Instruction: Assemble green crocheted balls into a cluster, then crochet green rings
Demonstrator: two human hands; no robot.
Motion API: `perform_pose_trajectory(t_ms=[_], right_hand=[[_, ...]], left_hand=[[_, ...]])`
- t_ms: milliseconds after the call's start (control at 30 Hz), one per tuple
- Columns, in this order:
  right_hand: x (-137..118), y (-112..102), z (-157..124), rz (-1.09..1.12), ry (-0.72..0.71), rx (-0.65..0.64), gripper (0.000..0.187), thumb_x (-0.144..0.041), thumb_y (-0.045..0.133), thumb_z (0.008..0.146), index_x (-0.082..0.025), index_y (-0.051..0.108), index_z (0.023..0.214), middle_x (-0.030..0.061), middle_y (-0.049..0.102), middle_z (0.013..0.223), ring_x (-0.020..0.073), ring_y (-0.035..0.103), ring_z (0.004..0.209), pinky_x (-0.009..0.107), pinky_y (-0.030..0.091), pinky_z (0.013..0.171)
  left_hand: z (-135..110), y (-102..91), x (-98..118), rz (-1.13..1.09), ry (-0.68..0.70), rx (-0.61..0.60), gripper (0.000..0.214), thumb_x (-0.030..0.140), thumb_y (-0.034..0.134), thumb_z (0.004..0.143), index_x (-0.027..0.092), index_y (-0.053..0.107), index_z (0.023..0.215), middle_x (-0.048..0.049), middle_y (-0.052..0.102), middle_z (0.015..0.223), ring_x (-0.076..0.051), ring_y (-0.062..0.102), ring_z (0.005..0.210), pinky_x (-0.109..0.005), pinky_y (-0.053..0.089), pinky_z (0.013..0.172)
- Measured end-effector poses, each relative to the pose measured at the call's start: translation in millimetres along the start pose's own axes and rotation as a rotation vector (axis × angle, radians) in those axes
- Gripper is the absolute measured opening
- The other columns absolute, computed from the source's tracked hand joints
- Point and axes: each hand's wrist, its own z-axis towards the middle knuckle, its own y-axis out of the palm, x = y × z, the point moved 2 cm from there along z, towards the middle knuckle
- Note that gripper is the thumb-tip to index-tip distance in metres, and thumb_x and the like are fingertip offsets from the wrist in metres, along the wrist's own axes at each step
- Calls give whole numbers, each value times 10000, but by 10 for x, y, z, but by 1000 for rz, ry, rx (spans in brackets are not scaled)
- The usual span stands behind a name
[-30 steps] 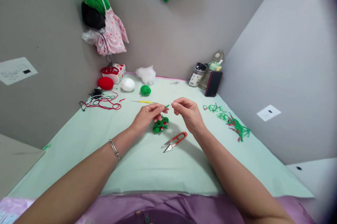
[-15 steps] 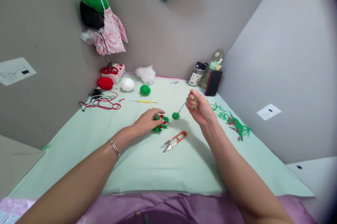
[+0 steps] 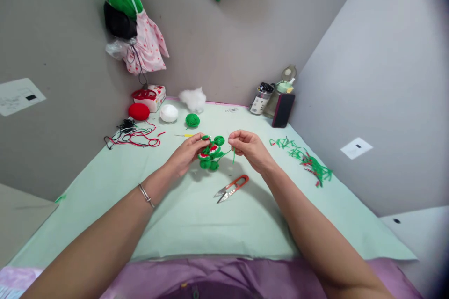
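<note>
My left hand [image 3: 187, 151] grips a small green crocheted piece [image 3: 213, 150] with red and white parts and several round green lobes, held over the table. Its fingertips partly hide the upper left of the piece. Close by on the right, my right hand [image 3: 250, 147] is closed in a pinch on a strand of green yarn [image 3: 234, 155]. One length of the strand slants down to the crocheted piece, and a short end hangs below the fingers. Orange-handled thread snips [image 3: 232, 188] lie on the table below both hands, untouched.
Behind my left hand lie a yellow crochet hook [image 3: 188, 135], a green yarn ball [image 3: 192, 120], a white ball [image 3: 169, 113], a red ball [image 3: 139, 112] and fluffy stuffing [image 3: 194, 99]. Yarn scraps [image 3: 310, 163] spread at right; a phone [image 3: 283, 110] leans at the back.
My left hand has picked the crocheted piece up off the table. My right hand has come down and left, bringing the yarn strand closer to the left hand.
</note>
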Motion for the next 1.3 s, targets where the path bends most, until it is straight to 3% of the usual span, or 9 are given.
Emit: perform_pose_trajectory(t_ms=[133, 333, 400, 567, 667, 900, 1000, 1167, 1300], right_hand=[[7, 66, -23, -25, 14, -82, 374, -369, 801, 729, -178, 709, 1037, -74, 473, 598, 80, 410, 544, 257, 311, 531], [32, 108, -33, -2, 86, -174, 422, -362, 819, 696, -174, 708, 1057, -70, 504, 608, 74, 427, 543, 239, 316, 515], [15, 99, -29, -10, 57, -141, 393, -354, 822, 687, -172, 709, 1016, -66, 518, 602, 77, 438, 540, 236, 328, 512], [-60, 56, -17, -115, -138, 99, 354, -328, 798, 701, -179, 700, 1006, -71, 528, 571, 89, 459, 530, 250, 362, 524], [-76, 45, -17, -197, -224, 188, 339, -310, 788, 705, -183, 695, 1005, -72, 542, 565, 95, 463, 531, 257, 368, 534], [18, 14, 10, -169, -12, 63, 412, -432, 783, 699, -139, 681, 971, -61, 544, 548, 87, 451, 486, 248, 357, 494], [10, 2, 12, -161, -47, 103, 400, -423, 797, 691, -150, 669, 954, -75, 520, 529, 83, 447, 482, 239, 351, 495], [-61, 31, -15, -126, -127, 154, 263, -386, 778, 723, -165, 642, 766, -32, 583, 569, 84, 460, 514, 233, 334, 497], [-117, 82, -51, -136, -196, 160, 210, -350, 768, 750, -178, 648, 760, -29, 599, 587, 81, 436, 511, 238, 322, 499]], left_hand=[[-29, 39, 33, -100, -31, -75, 189, 271, 723, 802, 161, 624, 919, -41, 698, 876, -141, 686, 746, -265, 511, 753], [-53, 42, -1, -7, -79, -181, 199, 290, 729, 819, 167, 682, 967, -40, 708, 908, -124, 671, 781, -223, 486, 717], [-66, 47, 8, 17, -87, -195, 192, 296, 717, 829, 168, 698, 970, -47, 722, 921, -128, 674, 788, -228, 486, 721], [-61, 52, 19, -70, -73, -210, 253, 259, 694, 846, 165, 693, 1081, -98, 734, 1087, -178, 695, 914, -341, 527, 902], [-39, 39, 12, -88, -58, -179, 281, 248, 692, 845, 160, 678, 1112, -114, 726, 1129, -200, 708, 923, -386, 545, 915], [-22, 20, 21, -96, -43, -118, 228, 213, 667, 834, 133, 710, 1044, -98, 731, 1042, -168, 702, 818, -344, 572, 832], [-18, 11, 16, -112, -38, -123, 268, 193, 680, 819, 134, 714, 1078, -108, 725, 1100, -170, 688, 871, -355, 574, 855], [-15, 27, 29, -142, -6, -102, 305, 207, 655, 843, 133, 721, 1131, -130, 714, 1180, -210, 674, 1015, -381, 544, 952], [-20, 70, 53, -187, -1, -94, 283, 249, 596, 897, 126, 735, 1110, -145, 700, 1229, -234, 647, 1096, -398, 540, 960]])
